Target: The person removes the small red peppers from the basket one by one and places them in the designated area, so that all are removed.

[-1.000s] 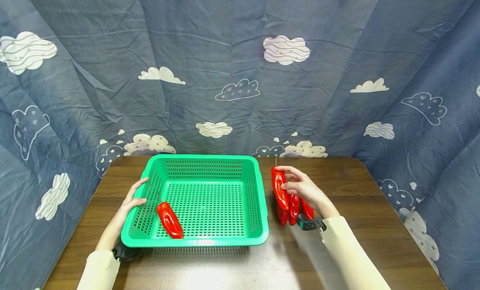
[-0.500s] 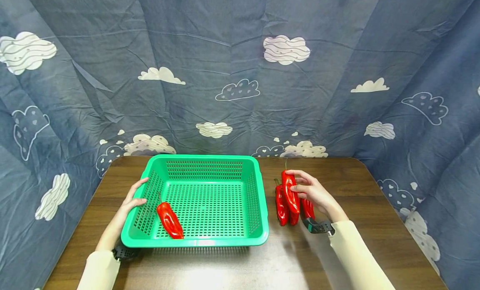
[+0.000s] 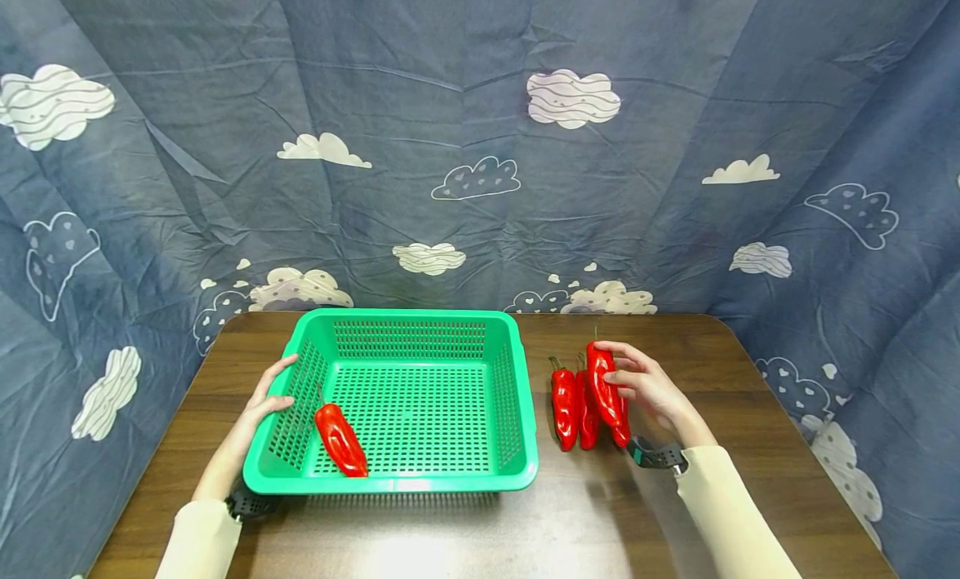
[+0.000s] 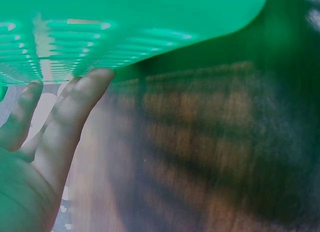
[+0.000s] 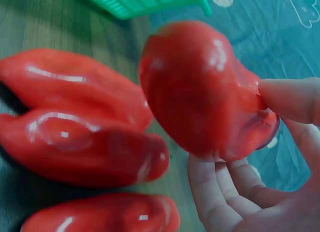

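Right hand (image 3: 654, 396): thumb and fingers pinch a glossy, dented, tapering red pepper (image 3: 602, 385), raised above the table. Below and beside it, three similar peppers (image 3: 586, 416) lie on the dark wood-grained table (image 3: 720, 479). Left hand (image 3: 253, 412): fingers nearly straight, holding nothing, touching a rectangular green latticed basket (image 3: 390, 484); inside, near its front left corner, a fifth pepper (image 3: 341, 441). Behind hangs a creased, cloud-printed blue cloth (image 3: 390, 212).

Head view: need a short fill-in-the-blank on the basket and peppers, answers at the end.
The basket is coloured ____.
Inside it lies exactly ____ red pepper.
The held pepper is in the person's ____ hand.
The loose peppers lying on the table number ____.

Missing words: green; one; right; three.
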`<move>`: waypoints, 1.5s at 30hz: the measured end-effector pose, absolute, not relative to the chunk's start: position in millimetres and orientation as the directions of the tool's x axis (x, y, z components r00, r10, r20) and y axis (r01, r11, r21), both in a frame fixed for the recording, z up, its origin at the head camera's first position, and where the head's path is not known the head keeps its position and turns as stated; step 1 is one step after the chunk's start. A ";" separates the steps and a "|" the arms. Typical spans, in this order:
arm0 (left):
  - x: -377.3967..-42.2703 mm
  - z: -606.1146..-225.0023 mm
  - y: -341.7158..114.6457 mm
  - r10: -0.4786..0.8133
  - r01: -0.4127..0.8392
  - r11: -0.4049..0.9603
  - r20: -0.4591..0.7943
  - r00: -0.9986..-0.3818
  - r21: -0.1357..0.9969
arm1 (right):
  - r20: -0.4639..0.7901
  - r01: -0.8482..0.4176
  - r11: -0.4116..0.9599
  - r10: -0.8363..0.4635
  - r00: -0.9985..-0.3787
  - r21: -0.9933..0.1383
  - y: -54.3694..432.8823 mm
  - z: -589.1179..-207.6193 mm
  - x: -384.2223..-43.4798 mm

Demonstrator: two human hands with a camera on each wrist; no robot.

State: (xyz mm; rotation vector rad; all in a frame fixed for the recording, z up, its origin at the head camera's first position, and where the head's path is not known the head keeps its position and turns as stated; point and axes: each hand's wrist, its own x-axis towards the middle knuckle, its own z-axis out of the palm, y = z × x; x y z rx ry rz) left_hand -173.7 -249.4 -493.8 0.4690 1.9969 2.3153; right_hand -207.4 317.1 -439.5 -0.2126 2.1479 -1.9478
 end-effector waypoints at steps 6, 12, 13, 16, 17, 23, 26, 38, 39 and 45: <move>-172.9 -493.8 -248.9 0.233 0.174 -0.167 0.210 -0.949 0.970 | -0.105 0.085 0.099 -0.224 -0.969 -0.991 328.8 -443.8 -205.1; -172.5 -493.3 -248.4 0.233 0.162 -0.170 0.199 -0.952 0.972 | -0.113 0.101 0.072 -0.176 -0.978 -0.992 339.6 -447.9 -202.7; -172.4 -493.4 -248.4 0.231 0.165 -0.167 0.201 -0.952 0.972 | -0.114 0.103 0.077 -0.170 -0.979 -0.992 341.7 -448.9 -202.5; -172.6 -493.5 -248.5 0.230 0.168 -0.165 0.203 -0.952 0.972 | -0.120 0.108 0.087 -0.150 -0.981 -0.990 348.2 -452.7 -202.2; -172.8 -493.7 -248.5 0.230 0.169 -0.164 0.205 -0.951 0.972 | -0.123 0.110 0.093 -0.146 -0.982 -0.990 350.3 -454.0 -202.1; -173.6 -494.6 -248.8 0.231 0.182 -0.171 0.219 -0.948 0.968 | -0.129 0.114 0.118 -0.128 -0.983 -0.986 360.9 -461.3 -201.3; -173.0 -494.3 -248.7 0.230 0.181 -0.170 0.217 -0.949 0.969 | -0.122 0.106 0.125 -0.127 -0.984 -0.986 364.7 -464.2 -200.5; -174.9 -494.9 -248.1 0.230 0.211 -0.210 0.258 -0.938 0.955 | -0.138 0.120 0.166 -0.104 -0.985 -0.979 372.1 -473.0 -196.5; -175.1 -495.2 -248.2 0.230 0.213 -0.209 0.260 -0.938 0.954 | -0.139 0.121 0.165 -0.101 -0.985 -0.979 372.8 -473.9 -196.4; -174.7 -494.9 -248.7 0.223 0.212 -0.198 0.255 -0.941 0.957 | -0.151 0.135 0.186 -0.078 -0.985 -0.973 377.5 -480.8 -197.2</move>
